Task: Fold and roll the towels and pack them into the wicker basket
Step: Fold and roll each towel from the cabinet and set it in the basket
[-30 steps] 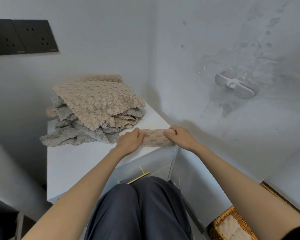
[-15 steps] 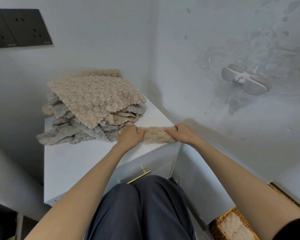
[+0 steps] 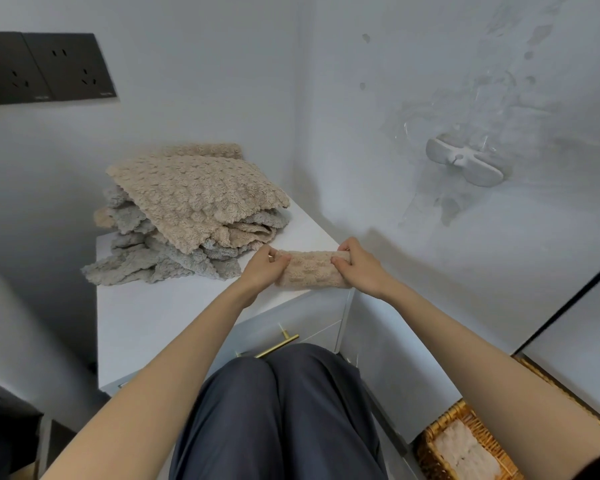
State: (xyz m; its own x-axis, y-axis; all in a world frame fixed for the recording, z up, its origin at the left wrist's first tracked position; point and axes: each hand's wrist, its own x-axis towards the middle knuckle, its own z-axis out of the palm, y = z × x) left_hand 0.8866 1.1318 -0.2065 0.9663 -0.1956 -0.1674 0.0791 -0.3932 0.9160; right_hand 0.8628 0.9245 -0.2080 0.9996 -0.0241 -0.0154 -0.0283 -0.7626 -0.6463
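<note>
A rolled beige towel lies near the front right corner of the white cabinet top. My left hand grips its left end and my right hand grips its right end, fingers curled over the roll. Behind it sits a pile of towels, beige ones on top of grey ones. The wicker basket stands on the floor at the bottom right, with a pale rolled towel inside; my right forearm hides part of it.
The cabinet stands in a corner, walls close behind and to the right. A white wall holder sticks out on the right wall. Black sockets are on the back wall. A drawer with a gold handle is just above my knee.
Both hands have turned on the roll, thumbs now showing on its near side. The roll looks slightly raised and tighter. The pile has not moved.
</note>
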